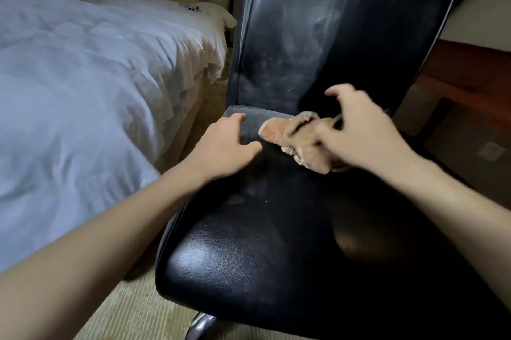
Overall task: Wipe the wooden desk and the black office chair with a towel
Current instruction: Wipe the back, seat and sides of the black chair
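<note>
Step in hand: wiping chair. My right hand, centre frame, fingers curled round bunched towel at rear of seat. My left hand clasps armrest. Next, I judge: sweep forward across seat.

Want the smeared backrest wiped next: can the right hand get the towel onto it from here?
Probably yes: the right hand holds the towel just before the backrest, with nothing between.
</note>
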The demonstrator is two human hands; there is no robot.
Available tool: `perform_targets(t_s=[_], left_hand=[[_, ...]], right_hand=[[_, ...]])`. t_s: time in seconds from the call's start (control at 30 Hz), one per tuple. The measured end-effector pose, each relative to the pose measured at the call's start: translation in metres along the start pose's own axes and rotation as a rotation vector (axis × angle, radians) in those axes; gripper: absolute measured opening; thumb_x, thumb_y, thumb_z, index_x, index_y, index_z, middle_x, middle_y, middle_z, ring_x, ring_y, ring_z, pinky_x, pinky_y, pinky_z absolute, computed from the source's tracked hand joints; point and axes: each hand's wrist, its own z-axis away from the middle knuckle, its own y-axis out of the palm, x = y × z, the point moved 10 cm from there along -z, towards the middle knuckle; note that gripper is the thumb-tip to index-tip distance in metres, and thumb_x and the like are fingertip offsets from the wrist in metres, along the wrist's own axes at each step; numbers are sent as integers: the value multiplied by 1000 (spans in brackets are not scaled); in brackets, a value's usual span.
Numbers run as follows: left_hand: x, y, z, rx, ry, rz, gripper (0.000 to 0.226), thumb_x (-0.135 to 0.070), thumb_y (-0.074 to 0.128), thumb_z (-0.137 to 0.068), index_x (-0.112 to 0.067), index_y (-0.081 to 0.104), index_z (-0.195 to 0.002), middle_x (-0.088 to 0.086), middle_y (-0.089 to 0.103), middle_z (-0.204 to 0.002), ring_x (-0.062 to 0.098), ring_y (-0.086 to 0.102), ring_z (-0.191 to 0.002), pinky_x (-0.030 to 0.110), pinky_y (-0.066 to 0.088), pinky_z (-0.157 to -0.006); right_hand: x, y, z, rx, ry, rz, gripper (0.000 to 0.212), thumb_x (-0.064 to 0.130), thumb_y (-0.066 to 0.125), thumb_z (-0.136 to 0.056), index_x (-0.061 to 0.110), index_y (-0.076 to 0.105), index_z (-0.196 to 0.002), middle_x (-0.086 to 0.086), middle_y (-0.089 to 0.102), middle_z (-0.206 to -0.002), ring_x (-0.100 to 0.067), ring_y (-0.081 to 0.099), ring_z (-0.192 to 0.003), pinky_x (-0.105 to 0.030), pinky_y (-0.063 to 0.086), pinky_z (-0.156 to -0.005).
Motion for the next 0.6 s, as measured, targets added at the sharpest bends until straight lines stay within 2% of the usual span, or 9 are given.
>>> perform_targets(t_s=[0.03,0.1,0.17,0.23,0.37,0.5,0.6], left_hand=[[-4,2,3,-1,27,-25,79,-38,68,-91,-13,36,-158,8,42,-161,25,38,-149,34,33,-118],[-14,14,11,27,121,-113,81,-50,68,-90,-13,40,-156,9,46,-158,24,39,-148,36,34,-120],[-23,30,19,91,207,-230,86,-64,63,-88,-16,40,-155,6,44,-158,23,35,-148,37,31,-121],[-27,42,17,136,259,-362,93,-75,56,-87,-18,35,-157,4,38,-161,23,28,-151,38,26,-124],[-23,59,-2,253,308,-516,93,-83,45,-86,-25,37,-158,0,36,-164,23,22,-155,44,16,-127],[-24,81,-9,379,401,-574,87,-79,33,-92,-24,38,-159,2,37,-165,17,29,-153,43,4,-130],[-24,87,-9,364,432,-602,87,-77,29,-94,-21,36,-160,6,35,-166,17,29,-154,38,0,-128]], right_hand=[[3,19,5,66,-10,77,85,81,48,-73,40,38,-146,-6,52,-145,-34,50,-133,-51,44,-101],[-12,65,15,274,54,230,96,95,37,-73,48,21,-155,-7,32,-163,-36,26,-151,-60,30,-115],[-43,88,11,358,205,262,97,95,40,-78,47,14,-159,-13,13,-168,-41,9,-155,-65,22,-119],[-65,84,-10,257,273,262,91,90,49,-80,47,24,-156,-16,16,-164,-45,16,-151,-69,28,-114],[-75,105,-51,158,237,382,75,81,58,-81,43,45,-144,-14,38,-151,-46,38,-134,-66,33,-108],[-80,109,-89,65,216,436,65,80,52,-83,36,61,-131,-9,62,-127,-40,56,-120,-56,38,-101],[-78,111,-111,146,216,417,73,94,46,-73,36,68,-111,-2,67,-99,-34,65,-107,-50,37,-98]])
